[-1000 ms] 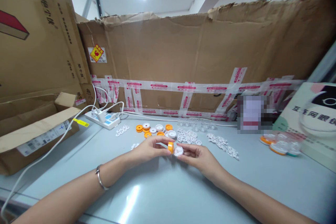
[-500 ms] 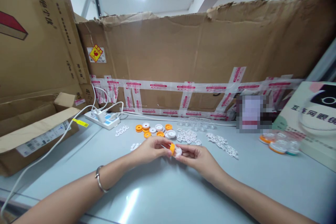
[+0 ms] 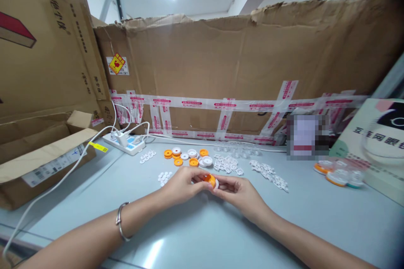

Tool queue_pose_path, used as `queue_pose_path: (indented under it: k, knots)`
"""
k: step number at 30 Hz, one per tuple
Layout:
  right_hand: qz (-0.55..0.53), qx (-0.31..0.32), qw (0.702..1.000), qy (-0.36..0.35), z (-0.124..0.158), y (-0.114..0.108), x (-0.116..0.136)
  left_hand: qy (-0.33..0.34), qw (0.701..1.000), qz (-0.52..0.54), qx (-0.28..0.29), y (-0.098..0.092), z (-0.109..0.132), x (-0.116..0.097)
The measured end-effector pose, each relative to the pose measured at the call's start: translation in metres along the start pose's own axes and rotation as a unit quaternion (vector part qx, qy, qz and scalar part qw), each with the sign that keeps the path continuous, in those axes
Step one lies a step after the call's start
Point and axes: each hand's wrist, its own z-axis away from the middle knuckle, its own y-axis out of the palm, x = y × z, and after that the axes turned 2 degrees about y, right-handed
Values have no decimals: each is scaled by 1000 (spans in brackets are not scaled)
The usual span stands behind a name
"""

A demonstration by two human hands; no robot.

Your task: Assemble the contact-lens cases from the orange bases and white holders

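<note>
My left hand (image 3: 183, 185) and my right hand (image 3: 238, 191) meet above the grey table (image 3: 202, 227), fingers pinched together on a small round orange part (image 3: 210, 180) with a white part pressed under it; the white one is mostly hidden by my fingers. A metal bracelet (image 3: 120, 220) sits on my left wrist. Just beyond my hands lie loose orange and white round parts (image 3: 189, 156) and piles of small white discs (image 3: 227, 164), with more white discs (image 3: 268, 172) to the right.
A taped cardboard wall (image 3: 240, 75) closes the back. A power strip (image 3: 124, 142) with white cables lies back left beside an open cardboard box (image 3: 41, 155). Assembled round parts (image 3: 337, 172) and a printed box (image 3: 375, 143) sit at the right.
My hands have drawn closer together and slightly lower. The orange part, held upright beside the white one a second ago, now lies pressed onto it between my fingers.
</note>
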Motion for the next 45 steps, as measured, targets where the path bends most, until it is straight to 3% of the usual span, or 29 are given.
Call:
queue_pose_path:
  k: [5, 11, 21, 38, 45]
  knots:
    - [-6, -5, 1000, -5, 1, 3, 0, 0, 1000, -21, -11, 1, 1, -2]
    - [-6, -57, 998, -16, 1, 6, -4, -12, 999, -38, -30, 4, 1, -1]
    - [-3, -55, 998, -37, 4, 8, -2, -32, 997, -53, -38, 5, 3, -2]
    - [-84, -51, 995, 9, 3, 10, 4, 24, 993, -106, -42, 2, 6, -5]
    - [-143, -29, 988, 57, -1, 8, 6, 55, 989, -136, -2, -5, 7, -7]
